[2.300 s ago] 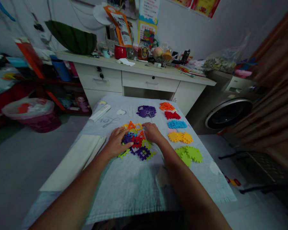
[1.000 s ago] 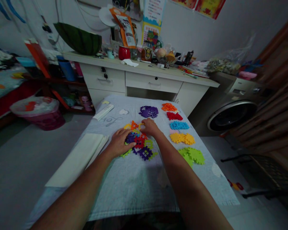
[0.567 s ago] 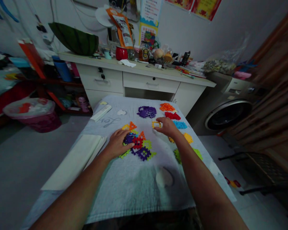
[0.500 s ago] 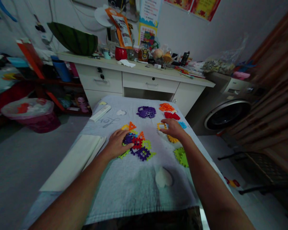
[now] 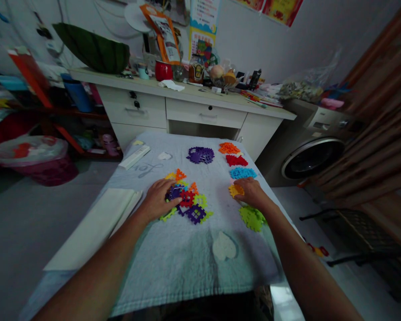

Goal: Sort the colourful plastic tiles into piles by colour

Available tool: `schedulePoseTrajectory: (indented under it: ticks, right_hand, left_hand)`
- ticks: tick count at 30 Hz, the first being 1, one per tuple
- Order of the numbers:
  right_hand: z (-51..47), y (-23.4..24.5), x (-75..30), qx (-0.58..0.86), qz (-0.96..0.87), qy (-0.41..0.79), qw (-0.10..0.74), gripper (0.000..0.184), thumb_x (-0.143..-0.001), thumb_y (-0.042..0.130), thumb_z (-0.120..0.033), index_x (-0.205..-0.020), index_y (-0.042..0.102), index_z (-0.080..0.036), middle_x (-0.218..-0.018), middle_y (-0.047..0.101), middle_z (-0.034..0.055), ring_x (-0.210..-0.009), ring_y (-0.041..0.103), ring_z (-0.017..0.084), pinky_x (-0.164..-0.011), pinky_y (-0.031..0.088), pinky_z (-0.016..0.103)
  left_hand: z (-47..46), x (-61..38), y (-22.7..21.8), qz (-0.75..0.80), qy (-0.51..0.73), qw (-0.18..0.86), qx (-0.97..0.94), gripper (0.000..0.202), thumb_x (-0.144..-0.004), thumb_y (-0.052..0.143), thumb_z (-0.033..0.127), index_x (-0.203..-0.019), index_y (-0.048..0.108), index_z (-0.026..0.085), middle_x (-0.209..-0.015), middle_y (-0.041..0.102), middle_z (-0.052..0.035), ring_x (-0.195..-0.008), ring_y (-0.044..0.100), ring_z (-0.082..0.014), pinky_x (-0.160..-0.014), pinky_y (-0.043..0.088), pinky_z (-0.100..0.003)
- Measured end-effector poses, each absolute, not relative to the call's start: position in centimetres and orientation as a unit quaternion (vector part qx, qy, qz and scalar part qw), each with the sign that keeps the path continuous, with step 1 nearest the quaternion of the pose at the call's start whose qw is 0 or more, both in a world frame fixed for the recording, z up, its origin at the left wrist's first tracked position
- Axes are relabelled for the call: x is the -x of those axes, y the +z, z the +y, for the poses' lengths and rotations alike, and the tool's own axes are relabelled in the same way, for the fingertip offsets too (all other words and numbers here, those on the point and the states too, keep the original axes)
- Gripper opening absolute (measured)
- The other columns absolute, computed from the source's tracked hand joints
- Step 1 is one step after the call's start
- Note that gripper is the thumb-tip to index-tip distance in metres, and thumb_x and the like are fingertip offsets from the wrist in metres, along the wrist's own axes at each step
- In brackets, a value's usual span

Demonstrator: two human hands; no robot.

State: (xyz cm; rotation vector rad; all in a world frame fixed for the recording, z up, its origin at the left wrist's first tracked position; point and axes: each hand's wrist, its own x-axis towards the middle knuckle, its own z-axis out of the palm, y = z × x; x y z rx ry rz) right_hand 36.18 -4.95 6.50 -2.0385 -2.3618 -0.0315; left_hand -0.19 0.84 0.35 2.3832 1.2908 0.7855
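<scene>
A mixed heap of coloured plastic puzzle pieces (image 5: 190,205) lies mid-table on a pale blue towel (image 5: 187,258). My left hand (image 5: 157,200) rests on the heap's left side, fingers curled over a purple piece. My right hand (image 5: 250,192) lies on the yellow pile (image 5: 235,191) at the right, fingers bent down over it; whether it still holds a piece is hidden. Sorted piles run along the right: orange (image 5: 229,148), red (image 5: 236,160), blue (image 5: 242,173), green (image 5: 251,218). A purple pile (image 5: 200,154) sits further back.
A folded white cloth (image 5: 96,227) lies at the table's left edge and a white remote (image 5: 133,157) at the far left. Behind stands a cluttered white desk (image 5: 187,107), a washing machine (image 5: 314,151) to the right, and a pink bin (image 5: 36,160) on the floor left.
My right hand took a yellow piece from the back of the mixed heap and carried it right to the yellow pile. My left hand stayed on the heap.
</scene>
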Motion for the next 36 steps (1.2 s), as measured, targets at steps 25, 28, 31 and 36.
schedulePoseTrajectory:
  ticks: [25,28,31,36]
  right_hand:
    - [7.4,3.8,-19.1,0.537,-0.824,0.135,0.122,0.038,-0.078,0.059,-0.008,-0.114,0.066,-0.013,-0.110,0.068,0.0110,-0.099,0.059,0.019,-0.089,0.042,0.028]
    - [7.8,3.4,-19.0,0.538,-0.826,0.118,0.116,0.029,-0.080,0.057,-0.011,-0.106,0.068,-0.014,-0.105,0.067,0.0108,-0.095,0.058,0.018,-0.085,0.041,0.028]
    - [7.9,3.3,-19.1,0.543,-0.824,0.110,0.119,0.025,-0.083,0.052,-0.011,-0.101,0.069,-0.013,-0.100,0.068,0.0102,-0.091,0.058,0.018,-0.083,0.040,0.027]
    - [8.1,3.3,-19.2,0.513,-0.845,0.102,0.106,0.032,-0.081,0.055,-0.011,-0.111,0.066,-0.014,-0.102,0.066,0.0102,-0.091,0.057,0.018,-0.084,0.040,0.027]
  left_hand:
    - [1.2,0.0,0.5,0.472,0.315,0.153,-0.809,0.049,-0.080,0.059,0.040,-0.123,0.056,0.017,-0.125,0.061,-0.0122,-0.119,0.053,-0.0299,-0.104,0.042,-0.048]
    - [1.2,-0.1,0.5,0.473,0.306,0.150,-0.812,0.047,-0.080,0.059,0.041,-0.122,0.056,0.018,-0.124,0.061,-0.0117,-0.119,0.053,-0.0305,-0.104,0.041,-0.049]
    - [1.2,-0.1,0.5,0.474,0.302,0.145,-0.814,0.046,-0.081,0.058,0.042,-0.121,0.057,0.020,-0.124,0.062,-0.0100,-0.119,0.053,-0.0305,-0.104,0.040,-0.049]
    - [1.1,-0.1,0.8,0.472,0.300,0.147,-0.816,0.045,-0.080,0.058,0.042,-0.120,0.059,0.021,-0.123,0.063,-0.0096,-0.120,0.052,-0.0308,-0.104,0.040,-0.049]
